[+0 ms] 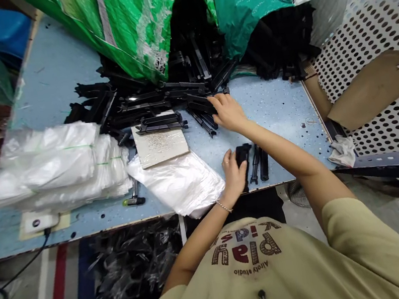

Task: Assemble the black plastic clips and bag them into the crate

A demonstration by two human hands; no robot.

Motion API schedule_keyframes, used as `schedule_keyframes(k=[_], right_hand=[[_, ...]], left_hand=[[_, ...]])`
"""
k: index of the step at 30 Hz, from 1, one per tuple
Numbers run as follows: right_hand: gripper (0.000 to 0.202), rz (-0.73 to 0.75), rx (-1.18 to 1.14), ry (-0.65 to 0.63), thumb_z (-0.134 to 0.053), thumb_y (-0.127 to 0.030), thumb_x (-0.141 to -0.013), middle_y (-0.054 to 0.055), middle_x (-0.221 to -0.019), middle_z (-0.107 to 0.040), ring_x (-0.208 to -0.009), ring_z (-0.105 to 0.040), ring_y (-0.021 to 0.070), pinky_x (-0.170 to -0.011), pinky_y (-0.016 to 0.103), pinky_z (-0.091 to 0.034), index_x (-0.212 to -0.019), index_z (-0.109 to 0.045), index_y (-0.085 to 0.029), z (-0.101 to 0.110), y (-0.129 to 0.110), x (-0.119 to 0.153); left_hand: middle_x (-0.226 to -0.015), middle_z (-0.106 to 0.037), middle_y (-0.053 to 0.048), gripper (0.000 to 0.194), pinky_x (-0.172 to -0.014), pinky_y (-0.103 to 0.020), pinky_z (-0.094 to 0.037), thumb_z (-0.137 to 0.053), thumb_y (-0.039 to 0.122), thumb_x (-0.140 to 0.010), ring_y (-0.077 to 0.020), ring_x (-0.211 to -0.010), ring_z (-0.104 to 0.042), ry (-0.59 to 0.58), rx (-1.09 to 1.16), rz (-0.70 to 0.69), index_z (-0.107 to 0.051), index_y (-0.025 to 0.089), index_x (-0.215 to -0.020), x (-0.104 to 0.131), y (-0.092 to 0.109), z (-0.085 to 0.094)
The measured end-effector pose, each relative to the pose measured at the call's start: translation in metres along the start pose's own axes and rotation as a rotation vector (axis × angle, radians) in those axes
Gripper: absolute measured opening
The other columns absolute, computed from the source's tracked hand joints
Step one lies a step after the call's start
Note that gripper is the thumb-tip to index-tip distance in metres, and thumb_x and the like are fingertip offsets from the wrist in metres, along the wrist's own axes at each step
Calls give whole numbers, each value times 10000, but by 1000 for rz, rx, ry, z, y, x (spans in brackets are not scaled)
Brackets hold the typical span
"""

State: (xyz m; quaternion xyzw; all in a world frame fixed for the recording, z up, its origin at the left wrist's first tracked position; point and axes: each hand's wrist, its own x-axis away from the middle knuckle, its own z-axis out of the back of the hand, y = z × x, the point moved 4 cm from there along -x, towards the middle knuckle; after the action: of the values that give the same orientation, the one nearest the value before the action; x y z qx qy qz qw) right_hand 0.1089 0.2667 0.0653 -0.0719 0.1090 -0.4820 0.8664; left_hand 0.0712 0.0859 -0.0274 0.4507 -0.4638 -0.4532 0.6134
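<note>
My right hand reaches to the near edge of a heap of black plastic parts. Its fingers close on the end of one long black plastic part. Lower down, near the table's front edge, my left hand has its thumb and fingers apart. The thumb lies against a black piece, without a visible grip on it. Just right of that piece, slim black parts lie on the table. More black parts rest across a pale square block.
Stacked clear plastic bags fill the table's left side; loose bags lie below the block. A hammer lies between them. Green sacks spill black parts at the back. A white perforated panel stands at right.
</note>
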Motion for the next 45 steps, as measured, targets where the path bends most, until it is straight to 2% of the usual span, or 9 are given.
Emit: schedule_keyframes(k=[6, 14, 16, 19, 23, 26, 32, 40, 45], right_hand=[[579, -72, -205, -16, -594, -190, -834, 248, -1340, -593, -1249, -474, 389, -1082, 527, -362, -1392, -552, -40, -17, 27, -27], [522, -159, -1575, -584, -627, -698, -807, 63, -837, -695, -784, -656, 196, -777, 377, -573, -867, -647, -179, -22, -17, 99], [489, -140, -1482, -581, -672, -652, -828, 65, -896, -705, -825, -673, 194, -792, 377, -577, -931, -666, -175, -10, -19, 118], [470, -80, -1064, -173, -538, -622, -963, 97, -1078, -686, -925, -656, 205, -815, 375, -555, -1120, -652, -194, 27, -5, 121], [526, 107, -406, 156, -415, -670, -1006, 130, -1001, -652, -943, -588, 255, -837, 402, -486, -1005, -642, -195, 65, -7, 114], [573, 142, -366, 115, -329, -697, -1018, 99, -854, -613, -857, -560, 242, -764, 371, -454, -865, -589, -209, 61, -15, 108], [591, -134, -1069, -187, -267, -734, -1014, -18, -655, -495, -530, -418, 130, -520, 273, -361, -852, -511, -221, 24, -17, 112], [622, 344, -311, -239, -236, -628, -1066, 103, -793, -642, -715, -581, 199, -652, 311, -391, -845, -597, -172, 4, -57, 163], [614, 186, -613, -594, -270, -601, -1079, 36, -709, -640, -608, -571, 152, -621, 275, -395, -797, -616, -179, -5, -48, 142]], left_hand=[[-1579, -399, -194, 541, -1248, -550, -260, -632, 483, -933, -336, -1507, -339, -24, -103, -42, -550, 205, -1391, -11, 5, 17], [-1185, -691, -110, 696, -1009, -404, -538, -686, 735, -804, -280, -1260, -617, -200, 675, -73, -609, 254, -1301, -37, 75, 74], [-1047, -696, -86, 614, -923, -391, -565, -748, 649, -805, -276, -1125, -674, -200, 622, -76, -627, 238, -1245, -28, 85, 77], [-1022, -677, -62, 553, -895, -390, -562, -761, 528, -849, -262, -1033, -691, -103, 401, -44, -586, 242, -1290, -12, 89, 78], [-1314, -618, -96, 667, -1091, -443, -475, -732, 393, -892, -303, -1307, -570, -88, 154, -130, -429, 265, -1472, 4, 97, 73], [-1531, -473, -127, 670, -1201, -485, -376, -647, 338, -934, -316, -1454, -439, -89, 43, -245, -347, 263, -1528, 12, 103, 69], [-1579, -422, -148, 678, -1239, -512, -320, -648, 327, -917, -326, -1479, -407, -32, -65, -291, -357, 252, -1526, 11, 93, 74], [-1442, -538, -100, 593, -1170, -412, -399, -665, 427, -932, -279, -1377, -501, 72, 158, -168, -430, 265, -1452, -5, 82, 88], [-1184, -635, -61, 420, -1022, -364, -497, -646, 401, -923, -239, -1166, -613, 101, 275, -1, -554, 259, -1308, -16, 56, 91]])
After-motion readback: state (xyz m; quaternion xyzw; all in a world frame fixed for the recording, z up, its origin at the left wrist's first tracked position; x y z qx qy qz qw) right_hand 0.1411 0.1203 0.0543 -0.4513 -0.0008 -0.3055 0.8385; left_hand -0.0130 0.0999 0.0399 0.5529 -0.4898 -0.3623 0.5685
